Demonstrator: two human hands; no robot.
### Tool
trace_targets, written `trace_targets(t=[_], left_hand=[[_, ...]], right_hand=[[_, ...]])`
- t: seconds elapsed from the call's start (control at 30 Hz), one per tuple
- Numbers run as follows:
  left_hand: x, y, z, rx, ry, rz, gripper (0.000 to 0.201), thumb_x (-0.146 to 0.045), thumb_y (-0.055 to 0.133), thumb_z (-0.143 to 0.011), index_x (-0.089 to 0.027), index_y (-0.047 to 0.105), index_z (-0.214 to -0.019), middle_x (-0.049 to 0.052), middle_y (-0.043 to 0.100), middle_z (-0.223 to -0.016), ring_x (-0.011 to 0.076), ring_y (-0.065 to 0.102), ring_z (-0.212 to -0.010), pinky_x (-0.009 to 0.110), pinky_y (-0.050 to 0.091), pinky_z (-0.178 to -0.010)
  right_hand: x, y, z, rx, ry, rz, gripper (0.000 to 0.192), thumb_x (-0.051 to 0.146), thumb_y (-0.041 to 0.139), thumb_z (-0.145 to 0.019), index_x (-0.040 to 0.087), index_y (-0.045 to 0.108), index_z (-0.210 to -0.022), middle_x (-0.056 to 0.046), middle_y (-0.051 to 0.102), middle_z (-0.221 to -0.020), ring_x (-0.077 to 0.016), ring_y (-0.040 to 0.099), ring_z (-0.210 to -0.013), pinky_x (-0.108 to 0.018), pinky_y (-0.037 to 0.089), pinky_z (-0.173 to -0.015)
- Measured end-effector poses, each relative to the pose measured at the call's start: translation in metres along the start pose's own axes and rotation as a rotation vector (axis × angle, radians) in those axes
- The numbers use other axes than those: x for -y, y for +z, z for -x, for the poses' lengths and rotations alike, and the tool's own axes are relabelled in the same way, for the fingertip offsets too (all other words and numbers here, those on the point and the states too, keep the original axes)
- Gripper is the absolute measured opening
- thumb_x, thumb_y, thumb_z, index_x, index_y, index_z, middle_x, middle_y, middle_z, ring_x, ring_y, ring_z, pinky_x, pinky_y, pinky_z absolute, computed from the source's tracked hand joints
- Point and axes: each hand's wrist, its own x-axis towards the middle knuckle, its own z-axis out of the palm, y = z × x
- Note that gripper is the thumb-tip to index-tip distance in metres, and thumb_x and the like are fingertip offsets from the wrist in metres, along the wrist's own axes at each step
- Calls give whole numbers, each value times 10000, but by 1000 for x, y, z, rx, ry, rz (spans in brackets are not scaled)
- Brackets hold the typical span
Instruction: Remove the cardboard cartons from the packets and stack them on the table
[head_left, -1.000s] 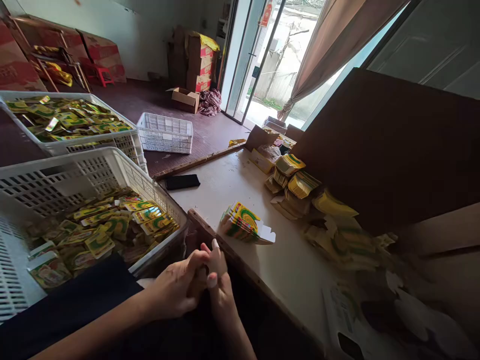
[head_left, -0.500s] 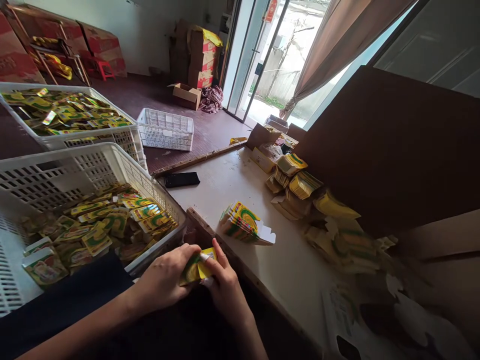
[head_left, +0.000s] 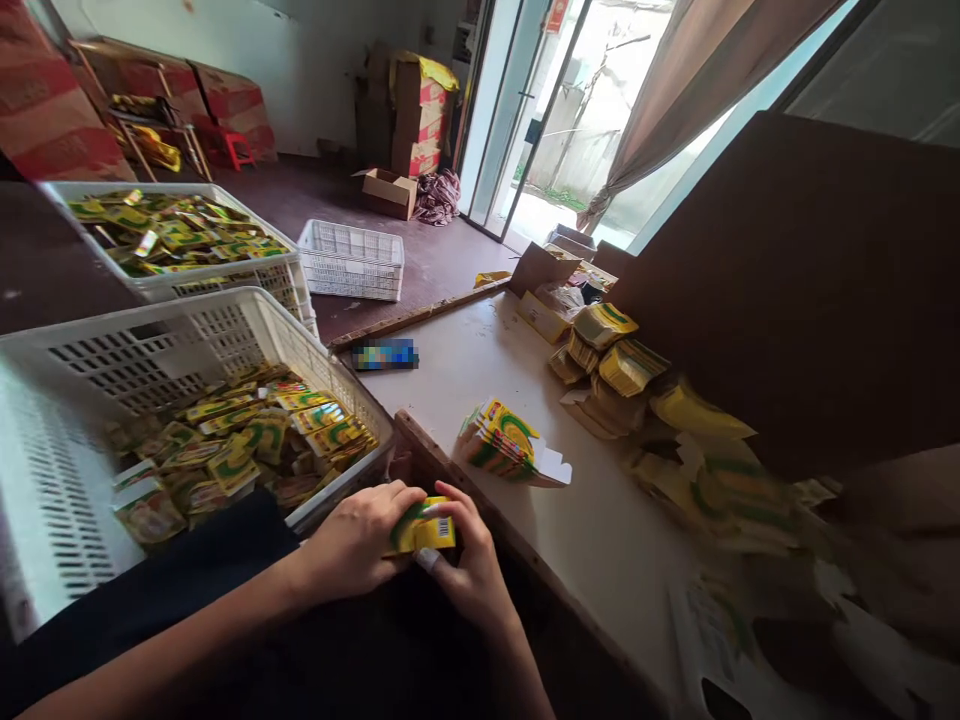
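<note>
My left hand (head_left: 360, 540) is closed around a small yellow and green carton (head_left: 444, 532), held low in front of the table edge. My right hand (head_left: 476, 565) grips the carton's other end, with fingers over the top and the thumb below. A barcode shows on that end. White wrapping covers a fingertip and the thumb tip of my right hand. Just beyond my hands, a stack of flattened cartons (head_left: 504, 440) with white flaps lies on the white tabletop (head_left: 585, 530).
To the left stands a white plastic crate (head_left: 300, 345) partly filled with yellow cartons; another full crate (head_left: 247, 262) is behind it. A pixelated dark phone-shaped object (head_left: 386, 355) lies on the table. Bundles of flat cartons (head_left: 634, 368) line the right side, before a brown board (head_left: 810, 290).
The view has shifted, so things sit further right. My right fingers have moved on the carton's end, which now shows a flat barcode face. Both hands still hold it.
</note>
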Motion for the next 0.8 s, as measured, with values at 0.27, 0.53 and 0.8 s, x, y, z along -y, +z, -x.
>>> trace_targets(t=[0.27,0.53,0.8], left_hand=[[-5,1,-2,41,-35,-61,516,-286,696,-703,-177,533,-1180,102,625,-1080,285,617,-1005,406,483,-883],[22,-43,2,-109,-335,-420,486,-177,664,-684,-163,582,-1163,167,630,-1127,362,568,-1098,490,407,-968],[25,-43,2,83,-317,-264,535,-303,683,-739,-204,565,-1252,131,624,-1247,304,560,-1189,422,415,-1015]], right_hand=[[-2,-1,0,-16,-79,40,493,147,683,-664,242,602,-1141,-68,627,-1143,-250,594,-1097,-394,490,-968],[-14,-39,-23,-296,-83,209,445,332,662,-786,220,583,-1209,-101,666,-1122,-244,650,-988,-433,528,-887],[-47,-104,-62,-469,-19,692,258,345,560,-775,189,659,-956,-123,702,-923,-267,627,-831,-447,508,-781]])
